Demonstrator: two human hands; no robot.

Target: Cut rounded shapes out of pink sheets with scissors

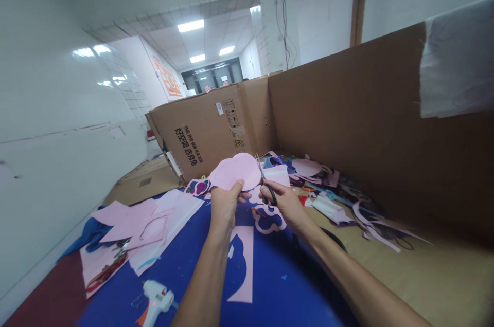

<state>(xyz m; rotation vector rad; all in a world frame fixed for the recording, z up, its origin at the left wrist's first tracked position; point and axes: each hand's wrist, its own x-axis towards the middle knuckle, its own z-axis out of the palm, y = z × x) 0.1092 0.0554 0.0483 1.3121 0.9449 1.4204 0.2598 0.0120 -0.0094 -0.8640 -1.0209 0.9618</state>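
Note:
My left hand (pixel 228 202) grips the lower edge of a pink felt-like sheet (pixel 235 170), thumb on top, and holds it up over the blue table (pixel 297 291). The sheet has a rounded, cloud-like outline. My right hand (pixel 283 201) is closed round the black handles of a pair of scissors (pixel 269 191). Their blades point up along the sheet's right edge; whether they touch it I cannot tell. Below my hands lie a pink cloud-shaped outline piece (pixel 270 220) and a pink offcut (pixel 247 270) with a curved cutout.
A white glue gun (pixel 156 298) lies at the front left. Pink sheets (pixel 135 224) are heaped on the left, near a blue cloth (pixel 90 232). Scraps and strips (pixel 328 203) cover the right side. Tall cardboard walls (pixel 208 131) stand behind and to the right.

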